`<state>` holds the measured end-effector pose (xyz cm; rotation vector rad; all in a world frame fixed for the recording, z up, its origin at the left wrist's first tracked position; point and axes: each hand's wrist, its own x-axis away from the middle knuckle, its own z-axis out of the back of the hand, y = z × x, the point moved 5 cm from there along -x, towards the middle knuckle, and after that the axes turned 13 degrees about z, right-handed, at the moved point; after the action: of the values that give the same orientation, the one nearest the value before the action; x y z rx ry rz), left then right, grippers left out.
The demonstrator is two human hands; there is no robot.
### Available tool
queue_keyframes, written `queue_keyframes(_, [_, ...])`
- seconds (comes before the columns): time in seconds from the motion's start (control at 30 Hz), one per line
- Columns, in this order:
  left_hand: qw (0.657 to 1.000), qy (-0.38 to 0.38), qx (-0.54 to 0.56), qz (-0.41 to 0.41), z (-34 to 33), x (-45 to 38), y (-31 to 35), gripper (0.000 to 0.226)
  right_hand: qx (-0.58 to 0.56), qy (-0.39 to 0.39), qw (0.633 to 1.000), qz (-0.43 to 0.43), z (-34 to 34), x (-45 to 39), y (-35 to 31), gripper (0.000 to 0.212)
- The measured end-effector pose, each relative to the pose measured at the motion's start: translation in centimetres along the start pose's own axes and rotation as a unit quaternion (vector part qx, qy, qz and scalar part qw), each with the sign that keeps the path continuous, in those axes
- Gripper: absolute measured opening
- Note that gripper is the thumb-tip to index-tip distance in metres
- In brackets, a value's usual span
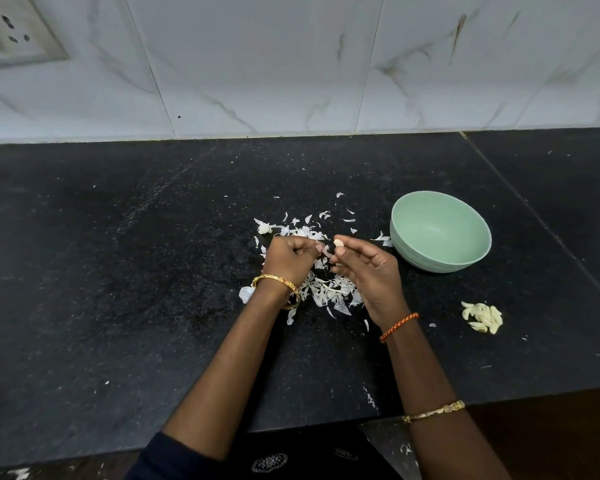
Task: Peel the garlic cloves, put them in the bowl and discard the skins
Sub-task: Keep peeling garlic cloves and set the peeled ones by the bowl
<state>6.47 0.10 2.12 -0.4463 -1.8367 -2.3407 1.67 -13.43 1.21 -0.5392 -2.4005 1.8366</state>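
The right hand [364,268] pinches a garlic clove [338,243] above the skins [329,289]; the left hand [291,258] pinches its skin. The slick clove could be dropped among them. The bowl [440,237] at three o'clock is seen empty; peeled cloves [482,317] at five o'clock could be forgotten.
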Motion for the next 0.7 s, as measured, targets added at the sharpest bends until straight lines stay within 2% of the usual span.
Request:
queue_keyframes(0.13, [0.999,0.003,-0.012,-0.029,0.2,-0.1,0.0,0.003,0.043,-0.006,0.999,0.006,0.2,-0.1,-0.1,0.022])
queue_keyframes(0.3, [0.978,0.032,-0.125,-0.163,0.0,0.4,1.1,0.021,0.092,-0.007,0.996,0.012,0.2,-0.2,-0.2,0.013])
queue_keyframes(0.4, [0.956,0.026,-0.184,-0.226,-0.2,0.6,1.3,0.017,0.111,-0.005,0.994,0.006,0.4,-0.6,-0.1,0.012])
queue_keyframes(0.53, [0.938,0.051,-0.234,-0.25,0.0,0.7,1.6,0.009,0.133,-0.01,0.991,0.002,0.7,-0.9,-0.3,0.012])
queue_keyframes(0.7, [0.911,0.066,-0.293,-0.281,-0.3,1.0,1.8,0.011,0.128,-0.005,0.992,-0.007,0.6,-1.1,-0.3,0.009])
